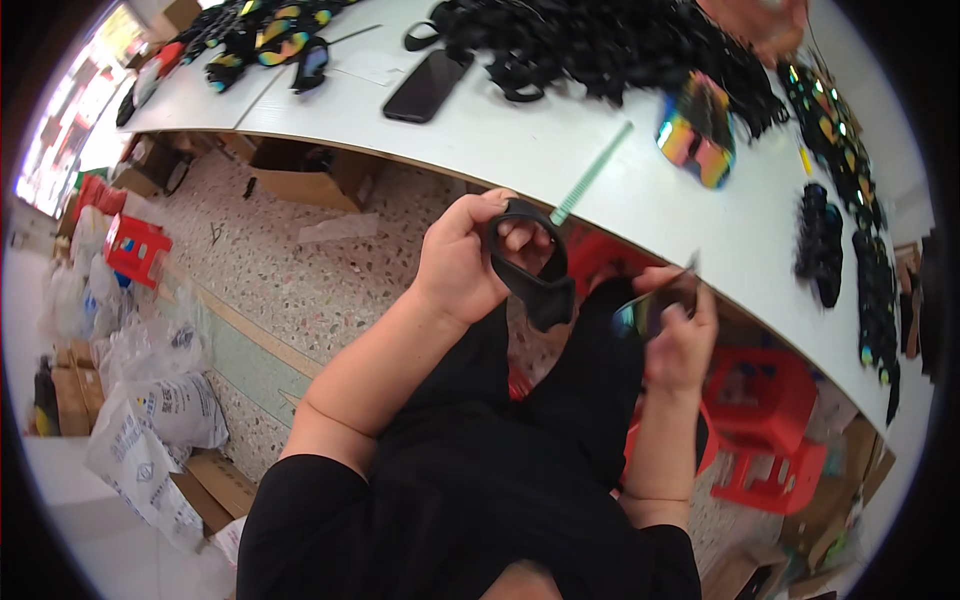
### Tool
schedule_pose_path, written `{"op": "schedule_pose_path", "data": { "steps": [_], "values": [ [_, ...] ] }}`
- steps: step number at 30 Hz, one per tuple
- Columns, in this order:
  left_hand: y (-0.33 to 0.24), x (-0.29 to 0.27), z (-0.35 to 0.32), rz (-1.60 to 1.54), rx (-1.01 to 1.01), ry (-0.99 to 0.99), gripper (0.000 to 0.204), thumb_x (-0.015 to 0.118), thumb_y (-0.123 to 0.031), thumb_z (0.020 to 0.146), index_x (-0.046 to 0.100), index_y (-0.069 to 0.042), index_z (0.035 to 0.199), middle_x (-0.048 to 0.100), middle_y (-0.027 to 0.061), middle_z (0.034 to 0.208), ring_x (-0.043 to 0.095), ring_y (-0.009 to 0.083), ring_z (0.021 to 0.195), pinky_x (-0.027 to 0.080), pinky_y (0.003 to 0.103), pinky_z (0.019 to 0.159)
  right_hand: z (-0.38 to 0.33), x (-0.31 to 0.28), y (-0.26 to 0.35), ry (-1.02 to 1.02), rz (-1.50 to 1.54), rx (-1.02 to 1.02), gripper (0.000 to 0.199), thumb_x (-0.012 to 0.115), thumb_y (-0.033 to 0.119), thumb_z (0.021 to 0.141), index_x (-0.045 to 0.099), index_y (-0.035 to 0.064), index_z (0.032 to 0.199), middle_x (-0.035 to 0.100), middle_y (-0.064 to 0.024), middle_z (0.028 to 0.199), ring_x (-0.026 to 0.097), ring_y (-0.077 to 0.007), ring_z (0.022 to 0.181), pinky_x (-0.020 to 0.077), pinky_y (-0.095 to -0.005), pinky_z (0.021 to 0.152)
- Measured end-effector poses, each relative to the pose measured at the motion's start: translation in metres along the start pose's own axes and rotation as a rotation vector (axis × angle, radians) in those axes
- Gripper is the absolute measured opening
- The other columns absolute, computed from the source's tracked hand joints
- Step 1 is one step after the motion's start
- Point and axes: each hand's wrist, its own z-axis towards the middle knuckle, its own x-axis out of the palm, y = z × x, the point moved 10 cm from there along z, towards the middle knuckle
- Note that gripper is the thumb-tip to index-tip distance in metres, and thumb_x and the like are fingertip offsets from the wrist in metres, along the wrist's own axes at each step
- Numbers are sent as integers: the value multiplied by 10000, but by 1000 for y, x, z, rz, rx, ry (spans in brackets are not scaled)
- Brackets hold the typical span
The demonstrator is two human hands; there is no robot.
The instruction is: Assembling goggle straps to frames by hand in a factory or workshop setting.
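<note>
My left hand (462, 250) is closed on a black goggle frame (548, 303), a curved, soft-looking piece. It is held up in front of the table edge, above my lap, with some fingers showing through its opening. My right hand (682, 345), smeared by motion, is apart from the frame and close to the table edge. Between its fingers is a thin, shiny goggle lens (630, 316) with a blue-green sheen, partly hidden by the fingers. On the white table (520, 150) beyond lie a green ruler (592, 174) and a rainbow-mirrored lens piece (697, 130).
A large pile of black frames (600, 45) covers the far table, beside a black phone (428, 88). Rows of goggles (868, 270) line the right side. Red stools (765, 400) stand below right. Plastic bags (185, 405) and a cardboard box (310, 178) are on the left floor.
</note>
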Motion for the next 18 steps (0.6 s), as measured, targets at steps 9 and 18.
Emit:
{"op": "schedule_pose_path", "data": {
  "steps": [9, 18],
  "values": [
    [109, -21, -6, -435, -294, -34, 226, 423, -203, 854, 446, -94, 658, 508, 45, 647, 556, 245, 773, 475, 418, 801, -99, 22, -88, 69, 954, 503, 420, 695, 282, 809, 624, 115, 1187, 654, -28, 1113, 509, -294, 1284, 254, -583, 1157],
    [85, -55, -12, 237, -137, -213, 187, 562, -222, 995, 586, -53, 920, 545, 18, 768, 532, 142, 738, 462, 308, 722, -110, -38, -81, -277, 89, 306, 380, 647, 1, 803, 586, 8, 1178, 622, -80, 1099, 586, -228, 1103, 445, -394, 1015]
  ]
}}
